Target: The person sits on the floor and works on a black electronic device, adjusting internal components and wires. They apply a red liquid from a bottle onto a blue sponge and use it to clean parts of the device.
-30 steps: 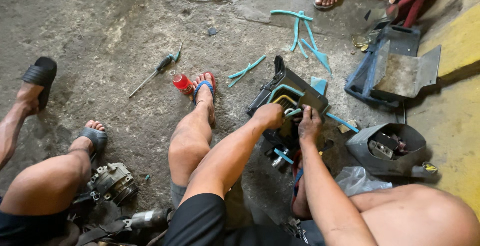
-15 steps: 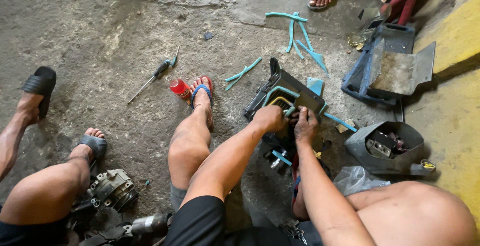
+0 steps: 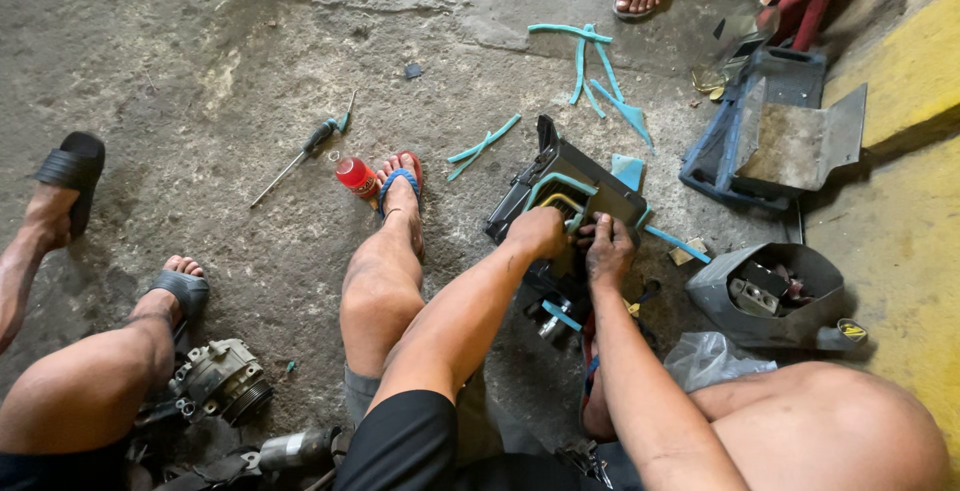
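Observation:
A black plastic housing (image 3: pixel 585 186) with teal foam seal strips lies on the concrete floor between my legs. My left hand (image 3: pixel 537 232) is closed on its near edge, next to a teal strip (image 3: pixel 556 187). My right hand (image 3: pixel 609 251) grips the same edge just to the right, fingers curled over the part. What the fingers pinch is hidden. Loose teal strips (image 3: pixel 598 73) lie beyond the housing, and more (image 3: pixel 484 141) to its left.
A screwdriver (image 3: pixel 302 158) and a small red can (image 3: pixel 357 177) lie by my left foot. Another dark housing (image 3: pixel 775 131) and a grey casing (image 3: pixel 770 296) sit at the right. A metal compressor (image 3: pixel 220 381) rests by another person's legs at the left. A yellow kerb (image 3: pixel 915 81) borders the right.
My hands stay on the housing's near edge. The view has shifted slightly; nothing else has visibly moved.

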